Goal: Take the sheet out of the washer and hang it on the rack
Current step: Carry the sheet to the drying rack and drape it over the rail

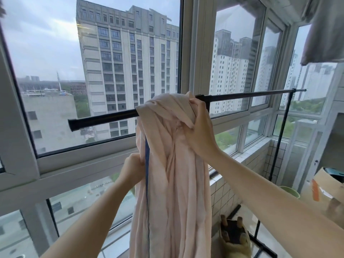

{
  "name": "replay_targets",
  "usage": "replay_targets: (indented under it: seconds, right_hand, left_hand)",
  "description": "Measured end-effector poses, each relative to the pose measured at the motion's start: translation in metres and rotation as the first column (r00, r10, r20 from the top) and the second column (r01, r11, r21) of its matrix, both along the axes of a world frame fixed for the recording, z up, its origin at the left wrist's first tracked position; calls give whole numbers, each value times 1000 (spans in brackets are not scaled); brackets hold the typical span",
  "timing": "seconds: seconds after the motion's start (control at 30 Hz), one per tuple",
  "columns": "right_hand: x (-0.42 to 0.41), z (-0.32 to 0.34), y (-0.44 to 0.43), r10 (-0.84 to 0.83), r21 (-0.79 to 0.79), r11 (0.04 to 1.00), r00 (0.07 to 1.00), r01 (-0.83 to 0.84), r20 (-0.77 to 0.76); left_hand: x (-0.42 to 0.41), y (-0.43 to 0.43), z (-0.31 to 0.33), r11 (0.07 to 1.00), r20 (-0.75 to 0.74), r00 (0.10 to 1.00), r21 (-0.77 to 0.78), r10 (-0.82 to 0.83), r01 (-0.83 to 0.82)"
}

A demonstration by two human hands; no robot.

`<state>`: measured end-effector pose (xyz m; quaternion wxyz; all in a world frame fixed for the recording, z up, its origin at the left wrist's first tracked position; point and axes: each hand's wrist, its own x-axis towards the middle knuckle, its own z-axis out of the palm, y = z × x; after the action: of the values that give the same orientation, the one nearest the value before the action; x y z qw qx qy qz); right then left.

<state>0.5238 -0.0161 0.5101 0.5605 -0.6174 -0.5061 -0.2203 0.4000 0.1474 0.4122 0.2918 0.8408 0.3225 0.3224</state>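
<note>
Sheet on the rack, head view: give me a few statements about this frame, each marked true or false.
1. The sheet is draped over the rack bar. True.
2. The left hand hangs free and holds nothing. False: it grips the sheet's left edge below the bar.
3. The right hand holds the sheet up at the bar. True.
4. The sheet is spread flat along the whole bar. False: it is bunched in one place, with bare bar on both sides.
</note>
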Motion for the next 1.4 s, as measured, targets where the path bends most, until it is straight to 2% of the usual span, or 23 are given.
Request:
replay_targets:
  seconds: [0.07, 0.2, 0.33, 0.4, 0.5, 0.57, 0.63, 0.73, 0.83, 0.93, 1.07, 1.13, 1.23, 1.4]
  right_hand:
    - [-1, -6, 1, 9, -23, 1000, 1000, -9, -16]
    - [-1, -16, 2, 30, -32, 999, 998, -32, -58]
    - [2, -14, 7, 72, -45, 996, 995, -75, -68]
    - [5, -13, 7, 106, -53, 992, 991, -111, -79]
    - [8, -14, 4, 175, -53, 982, 980, -180, -94]
    - [10, -10, -2, 136, -78, 987, 989, -141, -59]
    - [13, 0, -7, 7, -129, 992, 996, 5, 93]
    - [15, 20, -11, -98, -116, 982, 930, 148, 355]
    - [13, 34, -6, -80, -123, 977, 836, 174, 543]
    - [10, 44, 1, 12, -236, 957, 786, 170, 618]
    - [10, 53, 10, 47, -279, 929, 670, 243, 741]
    - [14, 57, 16, 56, -295, 914, 631, 280, 774]
    - [19, 66, 20, 53, -295, 910, 625, 291, 779]
    - [43, 91, 23, 86, -315, 936, 764, 158, 639]
  left_hand:
    - [-6, 1, 2, 998, 16, 999, 55, 35, -36]
    - [-22, -13, 24, 997, 307, 949, 13, 70, -78]
    - [-31, -39, 48, 974, 519, 847, 106, 116, -198]
    - [-27, -47, 54, 982, 526, 847, 106, 78, -157]
    - [-20, -60, 59, 999, 517, 855, 46, -26, 3]
    - [-17, -68, 62, 1000, 546, 838, -5, -3, 7]
    - [-15, -77, 63, 998, 561, 825, -28, 59, -52]
    - [-15, -89, 60, 981, 576, 795, -79, 191, -179]
    - [-16, -103, 60, 955, 593, 754, -95, 282, -282]
    - [-22, -111, 62, 918, 598, 721, -66, 350, -391]
    - [-29, -121, 83, 878, 642, 676, 8, 362, -478]
    - [-29, -128, 96, 870, 681, 649, 36, 339, -492]
    - [-25, -133, 116, 864, 728, 604, 33, 325, -503]
    - [-29, -127, 155, 833, 767, 518, -39, 379, -552]
